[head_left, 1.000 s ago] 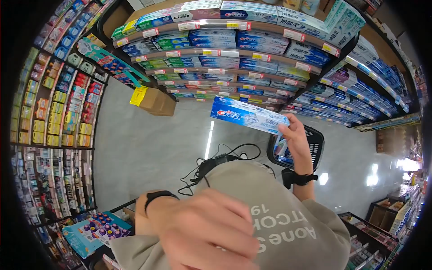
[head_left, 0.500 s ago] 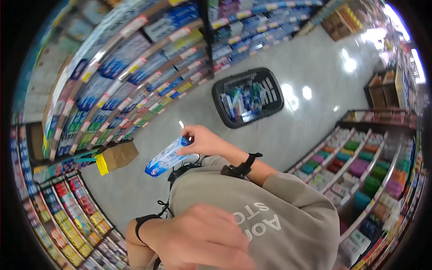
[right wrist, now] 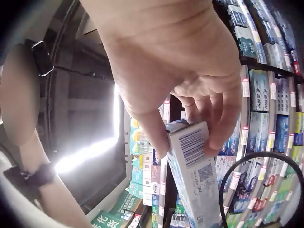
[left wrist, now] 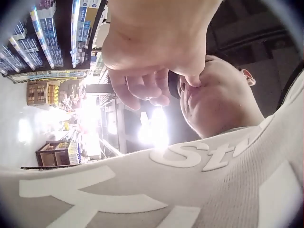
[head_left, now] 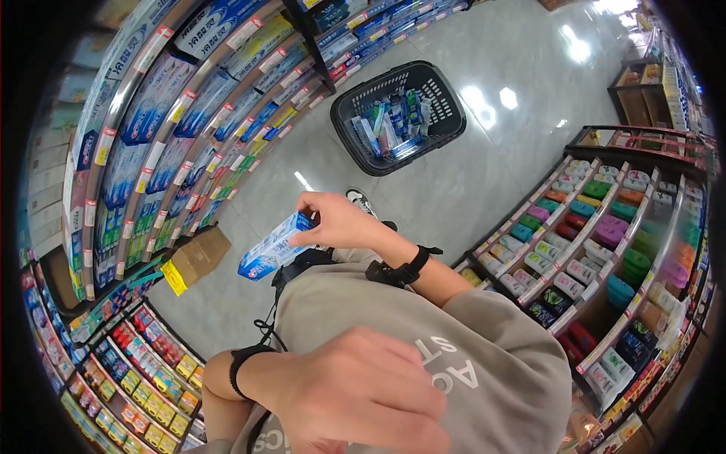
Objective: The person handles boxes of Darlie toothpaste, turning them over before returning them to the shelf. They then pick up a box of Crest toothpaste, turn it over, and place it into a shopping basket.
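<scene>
My right hand (head_left: 340, 221) pinches one end of a blue-and-white toothpaste box (head_left: 274, 247), held tilted in front of my body. In the right wrist view, the thumb and fingers grip either side of the toothpaste box (right wrist: 194, 166), whose white side with a barcode faces that camera. My left hand (head_left: 355, 393) is raised close to the head camera, holding nothing. Seen from the left wrist, the left hand's fingers (left wrist: 137, 88) hang loosely curled, and its thumb is up at the face.
A black shopping basket (head_left: 446, 110) with several boxes in it stands on the floor ahead. Shelves of toothpaste (head_left: 147, 147) rise on the left, with a cardboard box (head_left: 200, 256) at their foot. Racks of small coloured packages (head_left: 597, 227) stand on the right.
The head view has turned right, bringing the basket and right-hand racks into sight. My right hand has drawn the toothpaste box in toward my body and tilted it. The left hand stays raised.
</scene>
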